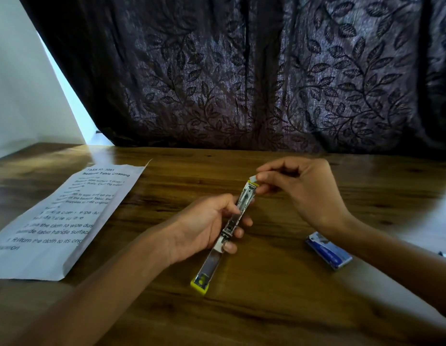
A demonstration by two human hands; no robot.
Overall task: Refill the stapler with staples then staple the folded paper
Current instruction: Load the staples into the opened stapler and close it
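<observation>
Nearest, swung fully open: stapler (224, 236), yellow-tipped near end hanging just over the surface (267, 308), likely flattened out so the metal staple channel faces up for loading. Gripped around the hinge and middle by the left hand (207, 226), fingers curled under and thumb laid along the side, apparently to steady the channel and keep it level. Off to the right, lying flat beside the right forearm: blue staple box (329, 250), near enough for another strip if needed. At the far end of the channel, pinched between thumb and fingertips of the right hand (299, 188): small pale strip of staples (253, 179), touching or just at the yellow far tip, seemingly being lined up to slide in; other fingers loosely curled. Refill apparently mid-step, stapling not yet begun. Well to the left, flat on the surface and apart from both hands: folded paper (67, 221), printed side up, presumably parked there until the stapler closes. Farthest back: dark leaf-patterned curtain (267, 71).
</observation>
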